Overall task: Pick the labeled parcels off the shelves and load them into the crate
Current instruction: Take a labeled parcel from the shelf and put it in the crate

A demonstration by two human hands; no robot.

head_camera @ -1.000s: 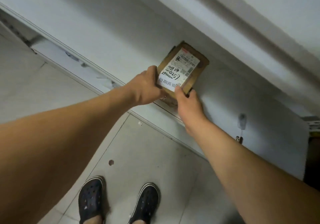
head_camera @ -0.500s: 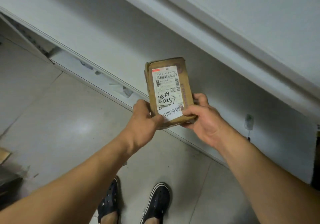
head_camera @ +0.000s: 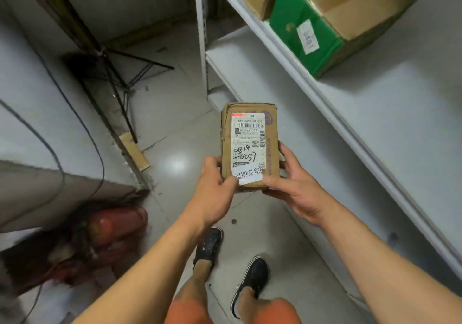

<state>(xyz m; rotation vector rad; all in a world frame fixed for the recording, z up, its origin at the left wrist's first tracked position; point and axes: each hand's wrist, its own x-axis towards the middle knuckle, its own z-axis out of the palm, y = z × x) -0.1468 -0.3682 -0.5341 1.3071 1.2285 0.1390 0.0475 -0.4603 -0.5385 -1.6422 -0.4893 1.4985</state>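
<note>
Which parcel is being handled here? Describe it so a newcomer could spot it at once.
Left of the white shelves, above the tiled floor, the left hand and right hand hold a small brown parcel. Unlike the green box on the shelf, it carries a white barcode label with handwritten numbers.

Parcel [head_camera: 250,146] lifted clear of the lower shelf [head_camera: 262,93], where it lay one second ago; it now sits at frame centre over the floor, label upright to the camera. Left hand [head_camera: 213,193] and right hand [head_camera: 291,186] have drawn back from the shelf. View swung: a green carton [head_camera: 307,31] appears upper right, a tripod [head_camera: 120,73] upper left.
</note>
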